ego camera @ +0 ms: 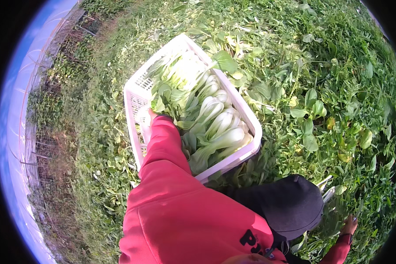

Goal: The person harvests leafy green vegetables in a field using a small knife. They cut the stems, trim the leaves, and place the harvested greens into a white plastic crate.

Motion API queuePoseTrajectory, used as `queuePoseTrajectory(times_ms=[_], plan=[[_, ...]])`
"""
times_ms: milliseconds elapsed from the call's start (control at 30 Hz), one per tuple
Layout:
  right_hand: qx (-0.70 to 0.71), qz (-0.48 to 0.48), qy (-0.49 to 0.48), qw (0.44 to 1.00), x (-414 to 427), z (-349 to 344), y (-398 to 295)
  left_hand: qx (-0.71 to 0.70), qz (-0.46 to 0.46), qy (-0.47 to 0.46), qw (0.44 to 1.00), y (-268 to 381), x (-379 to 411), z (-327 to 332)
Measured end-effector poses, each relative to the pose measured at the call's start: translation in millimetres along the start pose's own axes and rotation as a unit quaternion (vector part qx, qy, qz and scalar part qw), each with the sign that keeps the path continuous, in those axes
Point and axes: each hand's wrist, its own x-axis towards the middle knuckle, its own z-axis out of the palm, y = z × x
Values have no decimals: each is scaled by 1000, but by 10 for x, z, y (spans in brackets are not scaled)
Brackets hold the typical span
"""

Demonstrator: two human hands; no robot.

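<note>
A white plastic crate (257, 132) with slotted walls stands on the ground before me. Bok choy (211, 110) lies in it in rows, pale stem bases along the right wall and green leaves towards the middle. My left hand (152, 114) reaches down inside the crate's left part, at the leaf ends; my red sleeve and cuff hide most of it, so its grip is unclear. Low at the far right, my right hand (349, 225) is closed around a knife, whose thin blade (359, 209) points up and away among the greenery.
Leafy plants and weeds (316, 66) cover the ground all around. Cut pale stalks (328, 194) lie beside my dark-trousered knee (293, 206). At far left runs a plastic-film greenhouse wall (23, 112), with dry brush (57, 151) along its foot.
</note>
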Motion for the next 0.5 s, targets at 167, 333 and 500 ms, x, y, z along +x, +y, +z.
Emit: queuePoseTrajectory(times_ms=[167,333,500], plan=[[5,5,21,1000,-218,-170,-350,-76,-84,48,992,-280,-456,547],[60,-19,23,998,-316,-307,-766,33,-29,60,997,272,-559,688],[113,-25,17,993,-370,-472,-825,223,23,57,973,826,-602,689]])
